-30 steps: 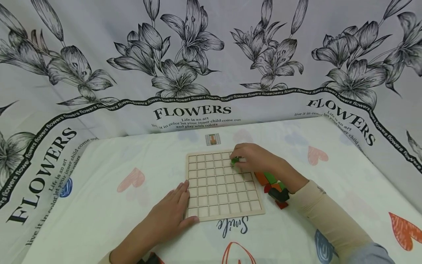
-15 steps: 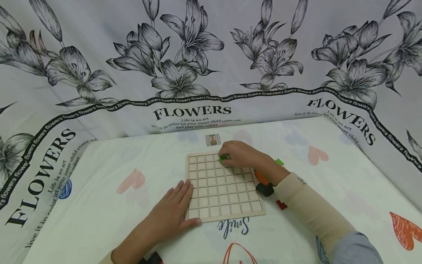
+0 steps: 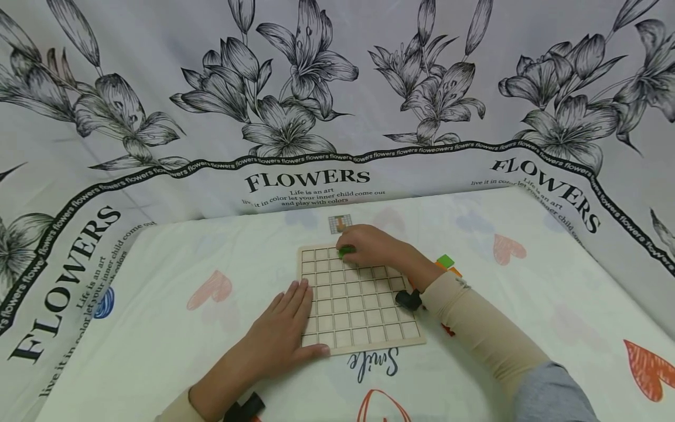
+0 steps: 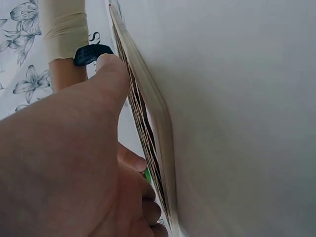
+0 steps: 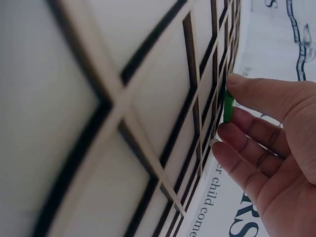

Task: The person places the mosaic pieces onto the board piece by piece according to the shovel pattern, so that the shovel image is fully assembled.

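Note:
A square wooden grid board (image 3: 348,305) lies in the middle of the table in the head view. My right hand (image 3: 366,245) is over its far edge and pinches a small green tile (image 3: 345,251) between thumb and fingers. In the right wrist view the green tile (image 5: 228,106) stands edge-on, right at the grid's ridges. My left hand (image 3: 282,328) rests along the board's left edge, fingers straight and thumb at the near corner. From the left wrist view, the left thumb (image 4: 111,74) lies against the board's rim (image 4: 158,113).
Beyond the board lies a small patterned card (image 3: 339,223). Right of the board, a green piece (image 3: 445,261) and orange pieces show partly behind the right forearm. Black camera mounts sit at both wrists. A flower-printed cloth (image 3: 311,105) hangs behind the table.
My right hand has moved left along the board's far row with the green tile. My left hand has slid slightly right, further onto the board's edge.

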